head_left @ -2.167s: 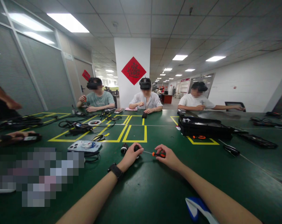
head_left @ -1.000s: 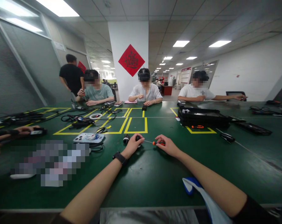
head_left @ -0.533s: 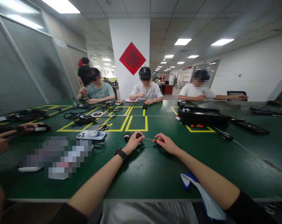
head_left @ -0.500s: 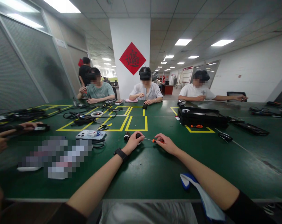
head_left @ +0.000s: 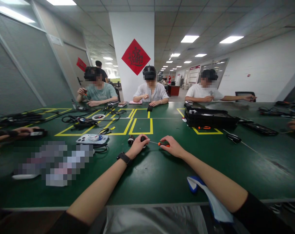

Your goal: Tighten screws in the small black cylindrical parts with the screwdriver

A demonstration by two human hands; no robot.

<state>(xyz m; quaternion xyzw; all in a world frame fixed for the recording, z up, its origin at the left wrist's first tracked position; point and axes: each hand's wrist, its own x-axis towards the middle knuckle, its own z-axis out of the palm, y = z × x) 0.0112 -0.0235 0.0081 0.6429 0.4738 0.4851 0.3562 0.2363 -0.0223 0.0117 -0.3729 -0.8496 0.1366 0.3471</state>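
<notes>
Near the middle of the green table (head_left: 147,185), my right hand (head_left: 173,147) grips a screwdriver (head_left: 164,144) by its orange and black handle. The thin metal shaft lies almost level and points left toward my left hand (head_left: 136,148). Between the fingers of that left hand is a small dark rounded part (head_left: 143,139), mostly covered by the fingers. The shaft's tip reaches this part; whether it sits in a screw is too small to tell. Just left of the left fingers stands a black cylindrical piece (head_left: 131,140) with a light band.
At left lie a phone (head_left: 88,138), blurred-out flat objects (head_left: 68,165) and tangled cables (head_left: 81,122). Black trays (head_left: 210,117), another orange screwdriver (head_left: 204,127) and a dark tool (head_left: 234,138) are at right. A blue-white cloth (head_left: 214,198) hangs over the front edge. Several people sit around.
The view has tilted slightly, so everything sits a little higher and further left. Both my hands keep the same hold. Another person's hand has appeared at the right edge.
</notes>
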